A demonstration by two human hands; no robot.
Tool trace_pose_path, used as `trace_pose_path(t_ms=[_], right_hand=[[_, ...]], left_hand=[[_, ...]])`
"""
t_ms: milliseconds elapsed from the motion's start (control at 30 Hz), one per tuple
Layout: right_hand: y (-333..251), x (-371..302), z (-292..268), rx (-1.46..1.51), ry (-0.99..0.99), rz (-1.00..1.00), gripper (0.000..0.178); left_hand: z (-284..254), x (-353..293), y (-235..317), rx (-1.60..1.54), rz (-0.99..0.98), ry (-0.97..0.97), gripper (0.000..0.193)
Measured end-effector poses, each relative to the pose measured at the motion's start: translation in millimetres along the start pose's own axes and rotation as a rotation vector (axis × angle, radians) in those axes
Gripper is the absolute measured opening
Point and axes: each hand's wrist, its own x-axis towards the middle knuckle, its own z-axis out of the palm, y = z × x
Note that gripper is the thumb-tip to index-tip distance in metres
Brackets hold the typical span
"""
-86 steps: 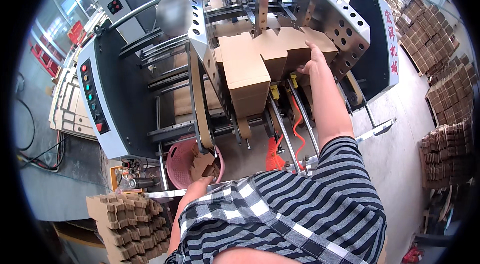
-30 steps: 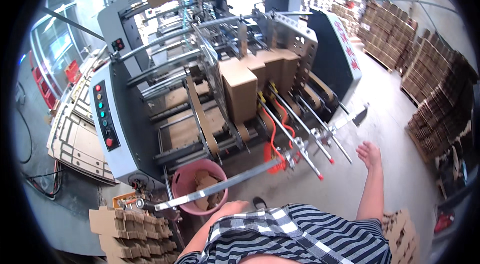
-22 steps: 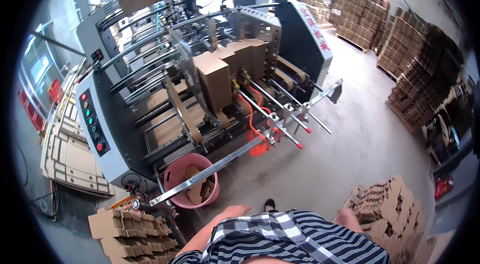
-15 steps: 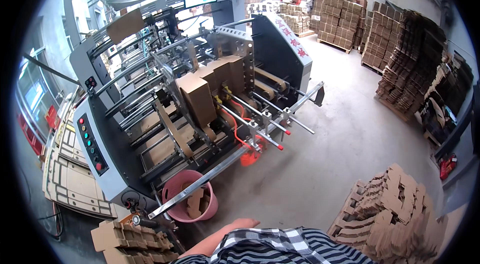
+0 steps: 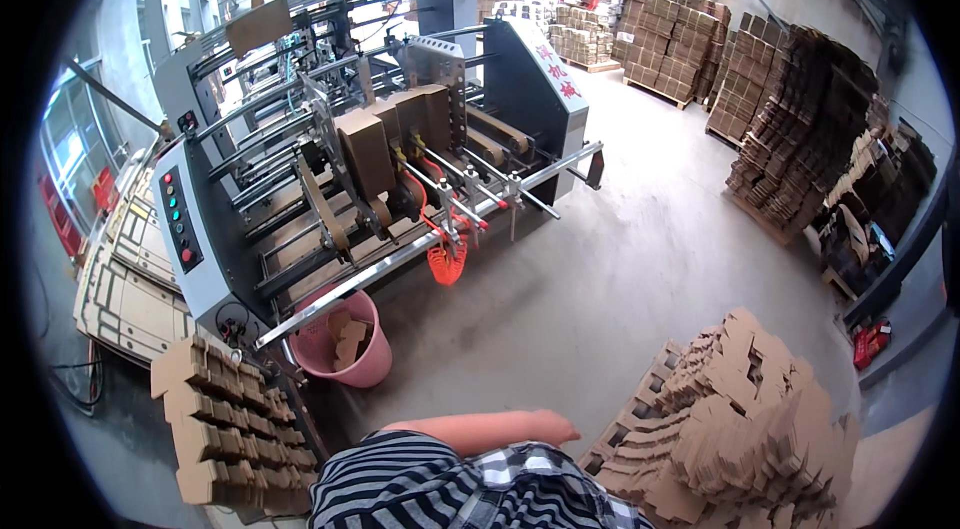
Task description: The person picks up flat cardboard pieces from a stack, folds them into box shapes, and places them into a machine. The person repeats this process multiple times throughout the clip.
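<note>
My left forearm crosses in front of my body at the lower edge, its bare skin coming out of a striped sleeve. My left hand (image 5: 552,425) points to the right, just short of a pallet stack of flat brown cardboard blanks (image 5: 730,409). Its back shows while the fingers are mostly hidden, so whether it holds anything cannot be told. My right hand is out of view. Ahead stands a large box-folding machine (image 5: 225,259), with a row of upright folded cardboard boxes (image 5: 367,161) packed together at its delivery end.
A pink bin (image 5: 372,359) with cardboard scraps stands under the machine's front metal bar (image 5: 345,294). At the lower left is another stack of cardboard blanks (image 5: 215,429). Tall cardboard stacks (image 5: 800,129) line the right side. Orange-red netting (image 5: 447,264) hangs from the bar.
My view has turned and shifted, so the machine and bin sit further left and more of the lower-left stack shows. My left forearm now reaches further right across my body.
</note>
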Motion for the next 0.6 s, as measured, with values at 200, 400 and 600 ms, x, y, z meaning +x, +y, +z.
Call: trace_pose_path(t_ms=[200, 400, 600], right_hand=[[103, -94, -33, -0.012, 0.083, 0.345, 0.024], [198, -231, 27, 0.125, 0.272, 0.507, 0.026], [161, -257, 22, 0.468, 0.609, 0.612, 0.028]], left_hand=[[8, 47, 85, 0.001, 0.153, 0.086, 0.056], [-43, 69, 134, -0.146, 0.15, 0.532, 0.042], [-100, 162, 194, -0.272, 0.359, 0.948, 0.041]])
